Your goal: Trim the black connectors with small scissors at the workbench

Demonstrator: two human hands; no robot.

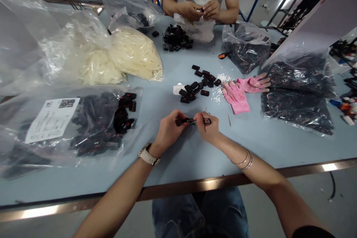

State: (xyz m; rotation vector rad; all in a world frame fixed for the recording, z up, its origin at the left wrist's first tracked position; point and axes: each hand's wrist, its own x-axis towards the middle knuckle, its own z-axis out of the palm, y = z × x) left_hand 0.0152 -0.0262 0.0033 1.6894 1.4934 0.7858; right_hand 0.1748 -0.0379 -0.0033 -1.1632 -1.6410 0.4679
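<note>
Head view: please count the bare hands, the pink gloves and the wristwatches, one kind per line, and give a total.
Bare hands: 4 (left hand and right hand, both pinching small black parts; 2 co-worker's hands)
Pink gloves: 2
Wristwatch: 1
Total: 7
</note>
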